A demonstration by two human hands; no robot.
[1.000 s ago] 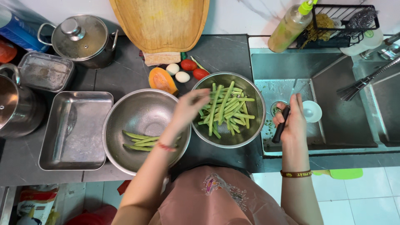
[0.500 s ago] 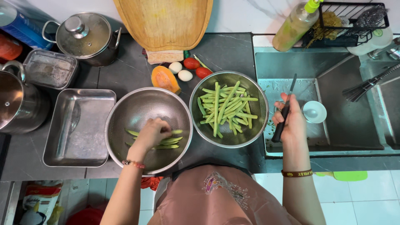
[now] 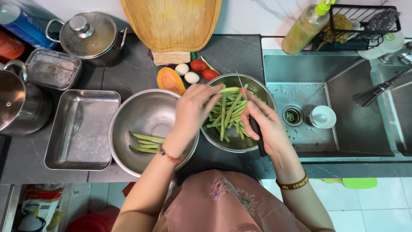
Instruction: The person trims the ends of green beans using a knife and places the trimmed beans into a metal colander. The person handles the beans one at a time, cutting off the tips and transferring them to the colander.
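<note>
Dark kitchen counter, sink at right of frame. Centre: colander full of green beans. Just left of it, touching rims, steel bowl with a few trimmed beans at lower left inside. Left hand over colander's left rim, fingers pinched on one bean held level across top of colander. Right hand over colander's right side, closed around knife, dark handle below palm, thin blade pointing up toward held bean's end. Hands close together, fingertips near touching at bean. Empty steel tray left of bowl. Upper centre: wooden board leaning at wall, below it pumpkin slice, two eggs, tomatoes. Upper left: lidded pot, lidded tin; larger pot at left edge. Soap bottle and wire rack upper right. Small white cup by sink drain.
</note>
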